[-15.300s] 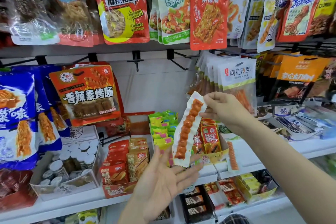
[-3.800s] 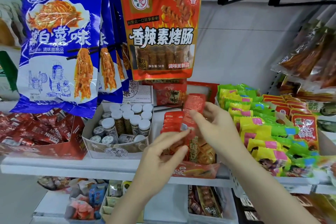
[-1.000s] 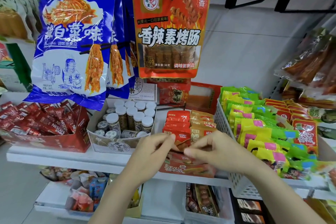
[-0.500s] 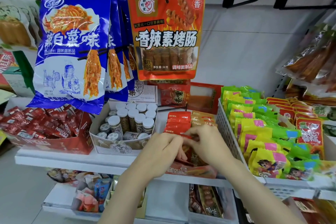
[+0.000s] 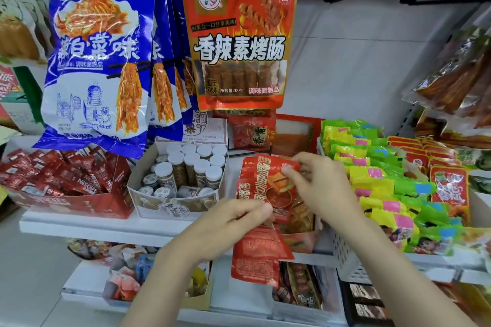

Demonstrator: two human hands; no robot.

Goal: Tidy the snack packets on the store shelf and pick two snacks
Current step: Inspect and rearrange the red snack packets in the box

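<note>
Small red snack packets stand in a red display box [image 5: 301,243] at the middle of the white shelf [image 5: 93,228]. My right hand [image 5: 320,184] pinches the top corner of one red packet [image 5: 269,176] and holds it upright above the box. My left hand [image 5: 231,220] pinches the top of two more red packets [image 5: 259,255], which hang down in front of the shelf edge. My hands hide the rest of the box's contents.
Blue bags [image 5: 98,61] and an orange-red bag [image 5: 239,42] hang on hooks above. A box of white-capped jars [image 5: 186,175] and a box of red Nescafe sachets [image 5: 66,180] stand at the left. A white basket [image 5: 345,255] of yellow-green packets stands at the right. Lower shelves hold more snacks.
Both hands were down in the red box half a second ago. Now the right hand has lifted one red packet upright, and the left has drawn packets out over the shelf edge.
</note>
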